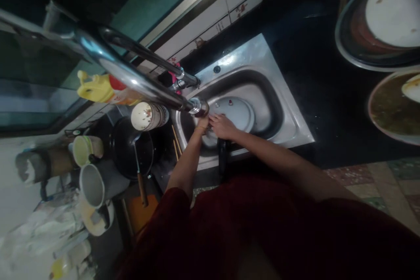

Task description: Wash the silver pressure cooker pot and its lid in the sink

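Note:
A steel sink [262,92] lies below me with a white round dish [241,111] in it. A small red spot or bit shows on the dish. My right hand [223,126] is over the near left part of the dish, its fingers stretched towards my left hand. My left hand [202,125] is close beside it, under the end of the tap [157,92], and its fingers are mostly hidden. A black handle [223,157] sticks out over the sink's near edge, just below my right hand. I cannot tell what it belongs to.
Left of the sink are a patterned white container [144,116], a yellow bottle [98,89], a black pan [120,151] with a wooden-handled utensil [141,188], and a grey pot [93,186]. Large bowls [344,54] stand on the black counter [311,83] to the right.

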The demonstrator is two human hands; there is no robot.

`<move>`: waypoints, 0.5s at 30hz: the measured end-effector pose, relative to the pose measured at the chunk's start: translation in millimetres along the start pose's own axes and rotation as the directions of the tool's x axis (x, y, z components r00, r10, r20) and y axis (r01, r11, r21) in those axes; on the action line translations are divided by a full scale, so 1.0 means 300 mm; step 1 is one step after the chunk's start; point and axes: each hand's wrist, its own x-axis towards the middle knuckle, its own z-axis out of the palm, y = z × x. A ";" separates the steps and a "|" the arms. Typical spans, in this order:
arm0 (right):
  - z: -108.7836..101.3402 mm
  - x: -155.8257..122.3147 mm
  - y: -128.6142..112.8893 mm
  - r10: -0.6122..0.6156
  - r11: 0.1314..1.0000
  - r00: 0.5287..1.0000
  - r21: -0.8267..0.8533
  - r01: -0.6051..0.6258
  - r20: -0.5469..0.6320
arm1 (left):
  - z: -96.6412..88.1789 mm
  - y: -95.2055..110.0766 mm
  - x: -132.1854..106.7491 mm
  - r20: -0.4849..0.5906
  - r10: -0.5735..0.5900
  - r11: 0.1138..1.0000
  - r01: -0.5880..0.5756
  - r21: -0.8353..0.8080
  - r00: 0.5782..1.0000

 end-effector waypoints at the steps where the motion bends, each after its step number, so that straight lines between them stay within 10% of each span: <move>1: 0.000 -0.014 0.012 -0.017 1.000 1.000 0.024 0.017 0.003 | 0.011 -0.006 -0.032 0.015 0.057 0.998 -0.057 0.000 0.998; 9: -0.073 -0.222 0.151 0.289 0.910 0.923 0.372 -0.184 -0.252 | 0.079 0.013 -0.284 0.126 0.490 0.836 -0.506 0.214 0.863; 12: -0.101 -0.303 0.208 0.668 0.726 0.663 0.490 -0.482 -0.337 | 0.079 0.031 -0.271 0.066 0.459 0.824 -0.453 0.340 0.886; 15: -0.106 -0.324 0.261 0.905 0.309 0.425 0.734 -0.605 -0.031 | 0.054 0.063 -0.194 -0.017 0.469 0.817 -0.427 0.387 0.883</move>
